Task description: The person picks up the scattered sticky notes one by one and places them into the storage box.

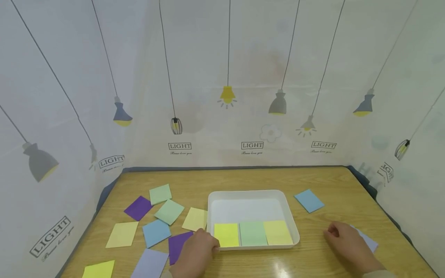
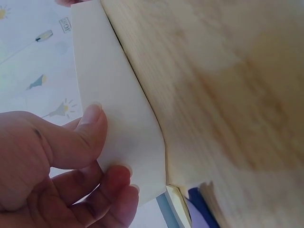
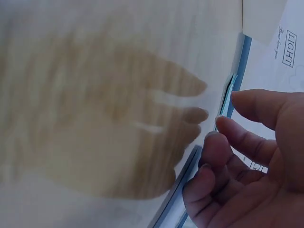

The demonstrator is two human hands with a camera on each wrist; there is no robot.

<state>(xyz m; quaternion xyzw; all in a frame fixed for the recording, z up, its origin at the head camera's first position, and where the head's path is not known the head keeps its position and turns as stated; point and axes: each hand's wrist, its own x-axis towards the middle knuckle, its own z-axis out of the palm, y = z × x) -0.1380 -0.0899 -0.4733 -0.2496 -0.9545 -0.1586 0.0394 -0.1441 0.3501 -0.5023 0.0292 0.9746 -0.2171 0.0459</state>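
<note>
My left hand [image 1: 198, 251] holds the front left corner of a white tray [image 1: 250, 193]. In the left wrist view its thumb [image 2: 92, 126] presses the outer wall of the tray [image 2: 111, 95], with the other fingers curled by the corner. Along the tray's front lie a bright yellow sticky note [image 1: 226, 235], a green one [image 1: 253, 233] and a pale yellow one [image 1: 278, 233]. My right hand [image 1: 349, 245] is loosely bent over the table with nothing between thumb and fingers, partly hiding a lavender sticky note [image 1: 368, 240].
A blue sticky note [image 1: 309, 200] lies right of the tray. Left of it spread several more, among them purple [image 1: 138, 208], green [image 1: 169, 212], blue [image 1: 156, 233], lavender [image 1: 149, 264] and yellow ones [image 1: 99, 269]. A curtain printed with lamps surrounds the wooden table [image 1: 257, 262].
</note>
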